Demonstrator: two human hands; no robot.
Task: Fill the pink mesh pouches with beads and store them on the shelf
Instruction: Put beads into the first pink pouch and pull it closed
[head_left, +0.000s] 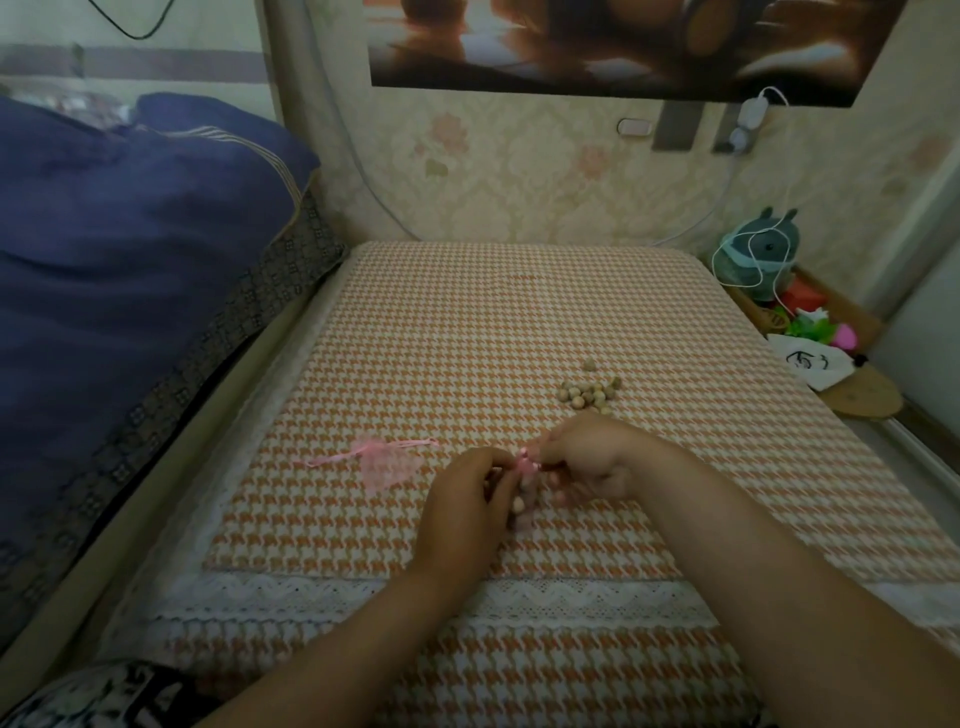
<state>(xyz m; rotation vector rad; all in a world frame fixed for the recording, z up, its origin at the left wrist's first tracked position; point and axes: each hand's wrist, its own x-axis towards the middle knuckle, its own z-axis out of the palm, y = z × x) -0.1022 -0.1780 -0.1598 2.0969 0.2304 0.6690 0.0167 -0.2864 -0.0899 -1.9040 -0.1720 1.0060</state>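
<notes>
Both hands met near the middle of the orange-and-white houndstooth cushion, low over its near half. The left hand and right hand pinched a small pink mesh pouch with a ribbon top between them; fingers of both hands were closed narrow on its gathered neck. The pouch hung down between the hands, with at least one tan round bead visible through the mesh; the exact count could not be told.

A second pink mesh pouch, flat with loose pink ribbon ends, lay on the cushion just left of the left hand, not touching it. A small pile of tan wooden beads sat on the cushion just beyond the right hand, one stray bead a little farther off.

A dark blue quilt with patterned border was heaped to the left. At far right, a grey-green plush toy wrapped in white cable stood by the floral wallpapered wall. A white lace trim ran along the cushion's near edge.
</notes>
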